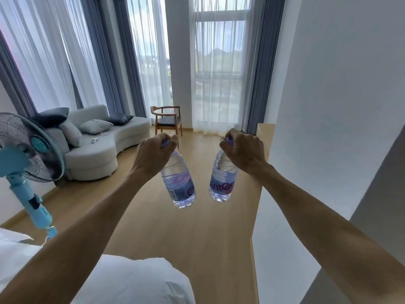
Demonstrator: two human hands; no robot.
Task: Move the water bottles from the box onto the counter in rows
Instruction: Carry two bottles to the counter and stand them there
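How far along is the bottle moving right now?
Nothing shows as finished: neither the box nor any row of bottles on a counter is in view. In hand: the left hand grips one water bottle by its cap end, the right hand another bottle, both in mid-air. Left: setting these two down.

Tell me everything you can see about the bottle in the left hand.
The left bottle is small, clear plastic, ribbed at the shoulder and full of water, with a purple-blue label showing a barcode and a purple cap. It hangs in the air over the wooden floor, tilted, its base swung toward the other bottle. Only the left hand touches it, closed around the cap and neck.
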